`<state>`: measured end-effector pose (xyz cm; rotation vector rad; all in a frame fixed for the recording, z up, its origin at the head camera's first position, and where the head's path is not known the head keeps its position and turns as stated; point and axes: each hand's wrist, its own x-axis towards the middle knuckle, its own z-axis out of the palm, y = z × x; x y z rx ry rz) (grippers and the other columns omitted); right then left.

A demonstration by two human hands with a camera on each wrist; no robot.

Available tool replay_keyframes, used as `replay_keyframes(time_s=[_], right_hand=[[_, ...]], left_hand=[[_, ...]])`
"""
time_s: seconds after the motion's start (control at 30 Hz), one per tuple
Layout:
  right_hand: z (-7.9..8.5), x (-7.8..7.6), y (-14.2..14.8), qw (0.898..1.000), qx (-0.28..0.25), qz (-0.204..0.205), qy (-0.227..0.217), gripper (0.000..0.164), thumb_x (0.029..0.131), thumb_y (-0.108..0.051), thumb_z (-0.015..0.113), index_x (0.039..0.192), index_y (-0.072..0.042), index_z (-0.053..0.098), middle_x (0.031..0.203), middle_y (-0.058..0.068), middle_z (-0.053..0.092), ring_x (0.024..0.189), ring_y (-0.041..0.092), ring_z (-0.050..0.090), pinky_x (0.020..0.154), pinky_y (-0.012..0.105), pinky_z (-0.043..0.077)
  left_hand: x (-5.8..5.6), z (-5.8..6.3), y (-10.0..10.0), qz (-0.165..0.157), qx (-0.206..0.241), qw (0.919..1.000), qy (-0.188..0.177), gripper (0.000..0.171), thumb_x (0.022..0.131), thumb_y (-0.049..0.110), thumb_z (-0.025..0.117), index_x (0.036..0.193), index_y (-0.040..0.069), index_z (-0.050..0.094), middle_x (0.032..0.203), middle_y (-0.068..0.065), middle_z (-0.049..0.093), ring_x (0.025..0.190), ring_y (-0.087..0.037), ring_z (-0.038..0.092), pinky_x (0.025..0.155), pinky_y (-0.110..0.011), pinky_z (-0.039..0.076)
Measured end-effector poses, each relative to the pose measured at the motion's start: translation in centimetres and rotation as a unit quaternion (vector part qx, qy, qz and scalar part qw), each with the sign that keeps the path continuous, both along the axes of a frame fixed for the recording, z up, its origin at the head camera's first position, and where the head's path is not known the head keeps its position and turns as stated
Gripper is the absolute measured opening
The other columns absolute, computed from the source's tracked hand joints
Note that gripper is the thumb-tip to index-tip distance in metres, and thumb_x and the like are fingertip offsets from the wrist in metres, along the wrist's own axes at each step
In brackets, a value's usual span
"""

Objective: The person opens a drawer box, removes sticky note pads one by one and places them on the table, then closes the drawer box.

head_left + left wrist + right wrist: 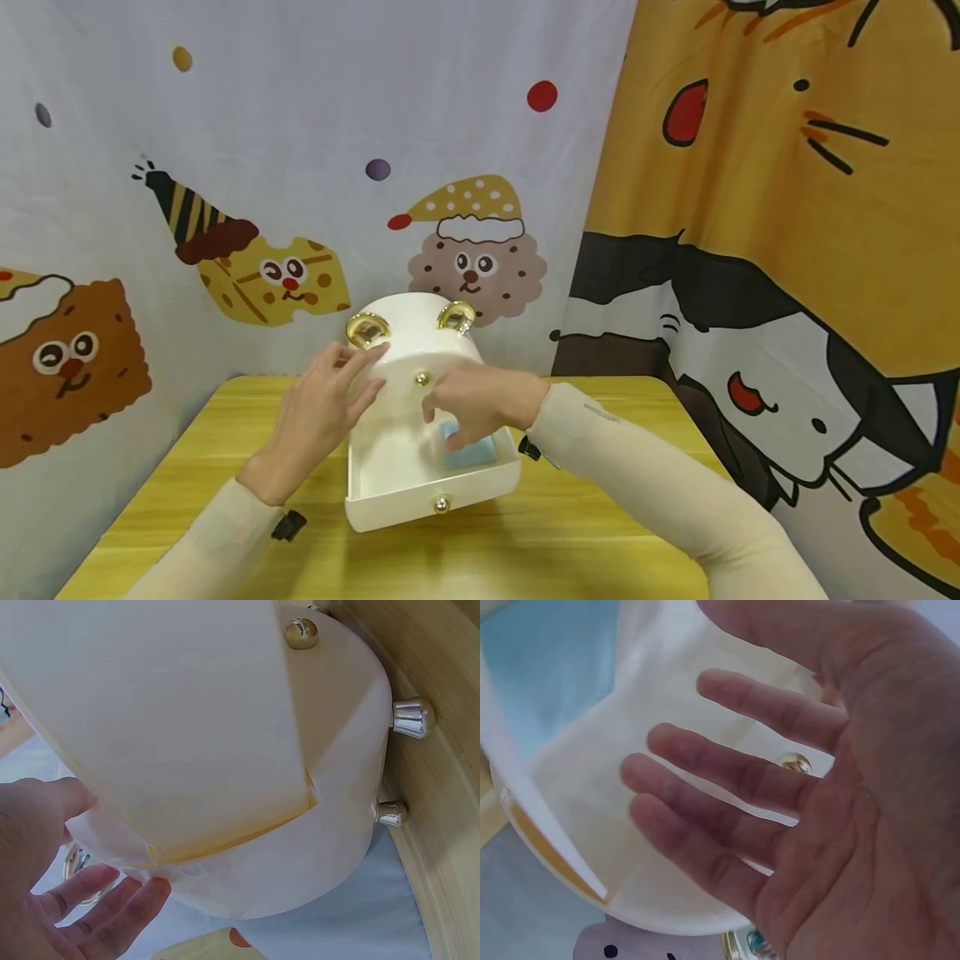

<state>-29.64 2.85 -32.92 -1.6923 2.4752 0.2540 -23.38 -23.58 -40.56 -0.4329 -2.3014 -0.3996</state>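
Observation:
A white rounded storage box [416, 333] with gold ring-shaped ears stands on the table, its lower drawer [393, 508] pulled out toward me. Flat inside the drawer's right part lies a light blue piece [474, 452], whose kind I cannot tell. At the box's left side is my left hand [318, 400], fingers loosely bent; in the left wrist view its fingertips [154, 892] touch the box's edge beside the drawer. Over the drawer hovers my right hand [483, 396], holding nothing. Its fingers [727, 769] are spread and relaxed in the right wrist view, above the blue piece's far side.
One gold knob [441, 504] sits on the drawer front and another knob [422, 378] on the panel above. Short metallic feet [412, 718] show under the box. The yellow wood-grain table [585, 508] reaches back to a printed cartoon curtain [300, 125].

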Motion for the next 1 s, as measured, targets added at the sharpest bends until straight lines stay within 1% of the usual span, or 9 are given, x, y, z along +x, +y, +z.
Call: replay_keyframes(time_s=[0.13,0.3,0.37,0.47,0.5,0.6,0.73,0.87,1.0], right_hand=[[-0.4,0.1,-0.8,0.999,0.043,-0.007,0.023,0.051,0.094,-0.047,0.097,0.138,-0.023,0.085,0.137,-0.003,0.086,0.123,0.014,0.079,0.111,0.031,0.061],[-0.9,0.2,-1.7,0.995,0.096,-0.02,0.027,0.063,0.091,-0.052,0.1,0.145,-0.026,0.081,0.144,-0.008,0.083,0.126,0.012,0.078,0.112,0.028,0.062],[-1.1,0.1,-2.1,0.993,0.109,-0.027,0.024,0.067,0.089,-0.053,0.102,0.147,-0.028,0.08,0.145,-0.009,0.082,0.127,0.011,0.078,0.113,0.028,0.062],[-2.3,-0.4,-2.6,0.991,0.122,-0.038,0.026,0.071,0.085,-0.052,0.105,0.147,-0.031,0.079,0.143,-0.011,0.082,0.126,0.011,0.078,0.113,0.029,0.062],[-2.9,-0.7,-2.8,0.991,0.125,-0.043,0.028,0.071,0.083,-0.051,0.106,0.146,-0.033,0.079,0.141,-0.012,0.083,0.125,0.011,0.078,0.112,0.029,0.062],[-3.2,-0.6,-3.0,0.989,0.131,-0.055,0.035,0.071,0.079,-0.052,0.109,0.14,-0.034,0.079,0.137,-0.012,0.083,0.122,0.011,0.078,0.109,0.029,0.063],[-2.4,0.4,-3.1,0.987,0.141,-0.055,0.049,0.071,0.077,-0.054,0.109,0.136,-0.03,0.078,0.133,-0.009,0.083,0.118,0.012,0.077,0.106,0.028,0.063],[-2.3,0.7,-3.3,0.987,0.147,-0.046,0.052,0.074,0.076,-0.052,0.111,0.136,-0.027,0.075,0.129,-0.009,0.082,0.113,0.011,0.076,0.102,0.027,0.063],[-2.5,0.7,-3.5,0.986,0.155,-0.034,0.045,0.076,0.078,-0.048,0.111,0.138,-0.025,0.07,0.129,-0.009,0.081,0.112,0.01,0.075,0.1,0.026,0.063]], left_hand=[[-0.1,0.0,0.0,-0.001,-0.003,1.0,0.003,0.055,0.101,0.024,0.095,0.153,0.025,0.077,0.114,-0.012,0.067,0.076,-0.02,0.056,0.049,-0.022,0.037],[-0.2,-0.1,0.0,-0.002,-0.006,1.0,0.006,0.056,0.101,0.025,0.095,0.154,0.026,0.077,0.115,-0.013,0.068,0.078,-0.021,0.059,0.049,-0.022,0.038],[-0.2,-0.2,0.0,-0.001,-0.004,1.0,0.006,0.056,0.101,0.025,0.095,0.154,0.026,0.077,0.115,-0.013,0.068,0.078,-0.022,0.06,0.048,-0.022,0.038],[-0.3,-0.2,-0.1,0.0,0.0,1.0,0.003,0.055,0.101,0.026,0.095,0.154,0.026,0.077,0.116,-0.012,0.068,0.079,-0.022,0.061,0.049,-0.023,0.039],[-0.3,-0.3,-0.1,0.0,0.001,1.0,0.002,0.055,0.101,0.026,0.094,0.154,0.026,0.077,0.116,-0.012,0.068,0.079,-0.023,0.062,0.049,-0.024,0.04],[-0.3,-0.2,-0.1,0.0,0.004,1.0,-0.002,0.055,0.102,0.026,0.094,0.154,0.027,0.077,0.116,-0.012,0.068,0.081,-0.023,0.064,0.05,-0.025,0.042],[-0.3,-0.3,-0.1,-0.002,0.008,1.0,-0.005,0.054,0.102,0.026,0.093,0.154,0.026,0.077,0.116,-0.012,0.068,0.084,-0.025,0.065,0.05,-0.025,0.043],[-0.3,-0.3,-0.1,-0.002,0.009,0.9999,-0.005,0.054,0.103,0.026,0.093,0.154,0.026,0.077,0.116,-0.012,0.068,0.084,-0.025,0.066,0.051,-0.026,0.044],[-0.4,-0.3,-0.1,-0.002,0.007,1.0,-0.004,0.054,0.103,0.026,0.093,0.154,0.026,0.077,0.115,-0.012,0.068,0.084,-0.025,0.066,0.051,-0.026,0.043]])
